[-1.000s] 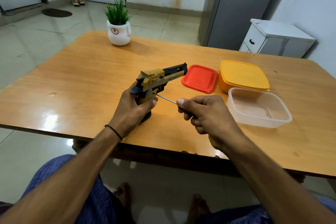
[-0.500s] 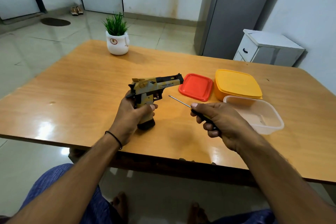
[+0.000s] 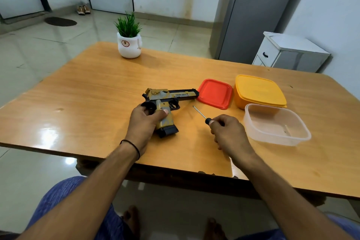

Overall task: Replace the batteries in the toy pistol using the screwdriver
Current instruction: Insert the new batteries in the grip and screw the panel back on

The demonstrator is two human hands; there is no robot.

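The screwdriver (image 3: 200,113) had come away from the toy pistol (image 3: 172,95) since a second earlier, when its tip was against the grip. Its shaft now pointed up and to the left from the right hand (image 3: 228,134), with bare table (image 3: 93,93) showing between the tip and the pistol's trigger guard. The pistol had also dropped lower and turned, so that its barrel ran out level to the right of the left hand (image 3: 145,122). That hand grasped the yellow grip, thumb laid across its near face and fingers wrapped behind. The black magazine base stuck out just below and to the right of the hand, close to the tabletop; whether it touched the wood could not be told. The right hand was clenched around the screwdriver's dark handle, thumb and forefinger pinching its front end. The pistol's muzzle lay just beside a red lid (image 3: 215,93), beyond the right hand. A shut yellow container (image 3: 259,91) sat beyond and to the right of that hand, and an open clear plastic container (image 3: 276,124) stood just to its right. A potted plant (image 3: 129,43) stood well beyond the left hand, and a thin black band (image 3: 132,145) circled the left wrist.
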